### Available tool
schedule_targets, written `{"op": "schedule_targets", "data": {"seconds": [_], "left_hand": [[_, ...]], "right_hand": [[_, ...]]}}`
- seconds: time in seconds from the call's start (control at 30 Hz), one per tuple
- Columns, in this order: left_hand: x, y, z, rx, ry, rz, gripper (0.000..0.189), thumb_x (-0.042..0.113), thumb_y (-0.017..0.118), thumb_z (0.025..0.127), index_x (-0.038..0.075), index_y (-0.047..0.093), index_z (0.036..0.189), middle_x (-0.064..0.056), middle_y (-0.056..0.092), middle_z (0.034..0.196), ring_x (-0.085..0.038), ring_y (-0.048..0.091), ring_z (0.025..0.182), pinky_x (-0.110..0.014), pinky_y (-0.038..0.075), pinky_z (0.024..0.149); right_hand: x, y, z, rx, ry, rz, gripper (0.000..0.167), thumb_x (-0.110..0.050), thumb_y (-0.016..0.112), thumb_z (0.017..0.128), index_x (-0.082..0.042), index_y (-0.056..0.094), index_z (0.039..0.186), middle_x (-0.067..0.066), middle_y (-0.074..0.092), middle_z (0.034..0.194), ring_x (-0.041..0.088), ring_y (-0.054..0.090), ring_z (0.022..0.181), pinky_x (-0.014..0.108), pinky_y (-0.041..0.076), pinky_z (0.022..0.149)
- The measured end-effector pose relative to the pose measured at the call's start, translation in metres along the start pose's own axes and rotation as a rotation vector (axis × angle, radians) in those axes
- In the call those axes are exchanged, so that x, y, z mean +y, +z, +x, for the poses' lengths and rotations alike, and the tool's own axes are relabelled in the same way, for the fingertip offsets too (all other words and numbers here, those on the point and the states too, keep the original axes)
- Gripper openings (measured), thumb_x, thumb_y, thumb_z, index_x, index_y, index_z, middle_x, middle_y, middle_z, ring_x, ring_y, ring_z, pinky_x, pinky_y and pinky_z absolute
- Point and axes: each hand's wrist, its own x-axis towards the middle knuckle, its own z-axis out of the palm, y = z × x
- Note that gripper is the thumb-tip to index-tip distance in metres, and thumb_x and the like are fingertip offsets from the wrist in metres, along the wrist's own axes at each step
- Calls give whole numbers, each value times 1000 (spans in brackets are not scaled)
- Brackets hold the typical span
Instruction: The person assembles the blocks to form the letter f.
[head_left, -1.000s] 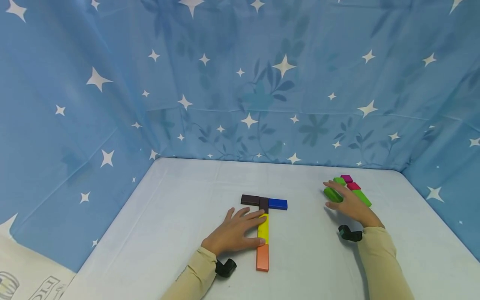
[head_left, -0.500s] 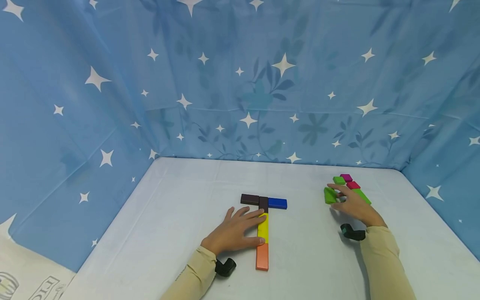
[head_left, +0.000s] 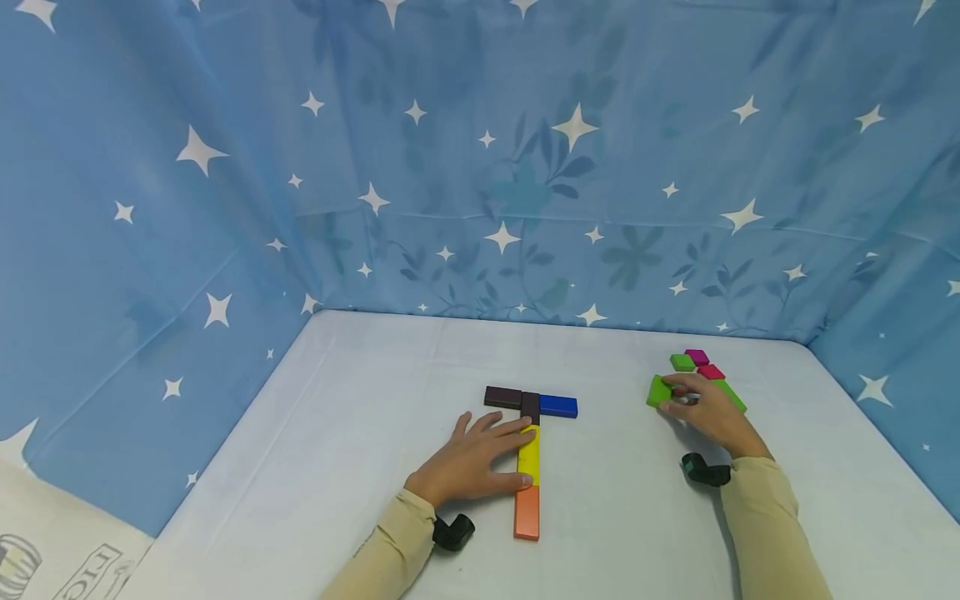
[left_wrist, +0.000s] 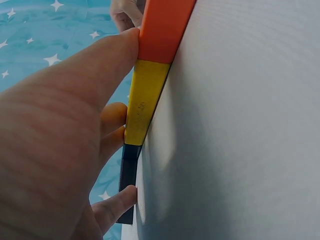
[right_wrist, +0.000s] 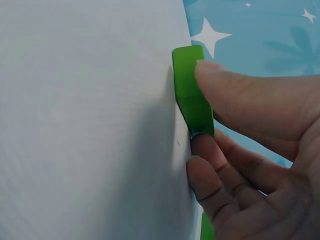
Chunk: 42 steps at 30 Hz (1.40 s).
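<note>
In the head view, my right hand (head_left: 708, 417) pinches a green block (head_left: 657, 392) between thumb and fingers, and the block is turned up at an angle. The right wrist view shows the thumb pressed on one face of this green block (right_wrist: 186, 75), with fingertips at its lower end. My left hand (head_left: 468, 468) rests beside a column of blocks, fingers spread and touching the yellow block (head_left: 528, 457). Its thumb lies where yellow meets the orange block (head_left: 527, 513). Above the yellow one, a dark brown block (head_left: 531, 406) meets another dark block (head_left: 502, 397) and a blue block (head_left: 559, 406).
Close by the right hand lie a small green block (head_left: 682, 362), a magenta block (head_left: 697, 357), a red block (head_left: 711, 372) and a longer green block (head_left: 733, 397). A star-patterned blue curtain (head_left: 450, 167) surrounds the white table (head_left: 360, 400) at the back and sides.
My right hand has closed its thumb and fingers on the near green block, which has gone from lying flat to being tipped up. The left hand keeps its place on the column.
</note>
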Motion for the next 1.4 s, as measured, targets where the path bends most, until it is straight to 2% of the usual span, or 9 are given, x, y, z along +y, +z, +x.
{"op": "schedule_targets", "data": {"seconds": [0.13, 0.4, 0.53, 0.73, 1.1, 1.4], "left_hand": [[-1, -1, -1, -4, -5, 4, 73, 66, 60, 102, 32, 46, 165, 17, 30, 172, -27, 24, 161, -67, 8, 127], [-5, -3, -4, 3, -2, 6, 74, 66, 60, 102, 30, 47, 165, 17, 31, 172, -29, 25, 160, -68, 10, 126], [-5, -4, -4, -2, -5, 1, 73, 66, 60, 102, 31, 47, 165, 17, 31, 172, -29, 25, 161, -68, 9, 126], [-5, -3, -4, -4, -10, 15, 73, 66, 60, 102, 31, 47, 165, 18, 30, 172, -28, 25, 161, -68, 10, 126], [-2, -1, 0, -1, 2, 26, 73, 67, 60, 101, 32, 47, 165, 18, 30, 172, -28, 27, 160, -68, 13, 126], [-2, -1, 3, 0, 8, 46, 73, 67, 59, 102, 32, 46, 165, 18, 29, 173, -28, 26, 160, -67, 12, 126]], "right_hand": [[0, 4, 2, 14, 13, -14, 54, -11, 79, 98, 12, 58, 142, 33, 62, 129, 49, 61, 115, 57, 56, 94], [-2, 11, 9, 29, 29, -17, 54, -14, 78, 98, 11, 60, 142, 32, 64, 126, 53, 62, 117, 64, 55, 96], [-7, 13, 12, 28, 46, -14, 55, -16, 78, 99, 10, 60, 143, 30, 65, 124, 52, 63, 117, 63, 56, 96], [-17, 16, 17, 27, -2, 9, 53, -15, 80, 97, 11, 63, 140, 29, 68, 122, 50, 68, 113, 56, 60, 90], [-44, 26, 32, 13, -50, 24, 53, -18, 78, 100, 9, 62, 142, 31, 61, 139, 48, 66, 119, 60, 56, 99], [-64, 40, 54, -33, -117, 49, 47, -12, 77, 99, 9, 64, 140, 29, 63, 137, 45, 66, 119, 60, 55, 100]]}}
